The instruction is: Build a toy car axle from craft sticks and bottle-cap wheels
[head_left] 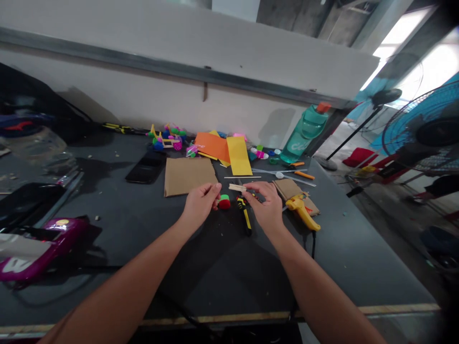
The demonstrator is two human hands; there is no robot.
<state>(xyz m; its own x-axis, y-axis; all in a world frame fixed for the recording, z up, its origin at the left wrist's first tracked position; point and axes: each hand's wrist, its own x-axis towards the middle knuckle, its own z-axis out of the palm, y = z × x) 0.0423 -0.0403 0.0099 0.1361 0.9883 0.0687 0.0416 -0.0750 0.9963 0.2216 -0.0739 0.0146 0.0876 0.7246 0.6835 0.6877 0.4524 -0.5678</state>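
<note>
My left hand (201,203) is curled over the dark table (143,248), its fingertips pinched near a small red and green cap piece (224,202); what the fingers hold is too small to name. My right hand (265,203) pinches a short pale wooden stick (237,188) by one end, held level above the table. A yellow and black cutter (245,216) lies between my hands. A yellow glue gun (303,210) rests on a scrap of cardboard just right of my right hand.
A brown cardboard sheet (188,175), orange paper (212,145) and yellow paper (239,156) lie behind my hands. A black phone (146,168), colourful toy parts (167,137) and a teal bottle (304,134) stand further back. A purple helmet (39,246) sits left. Fans (423,129) stand right.
</note>
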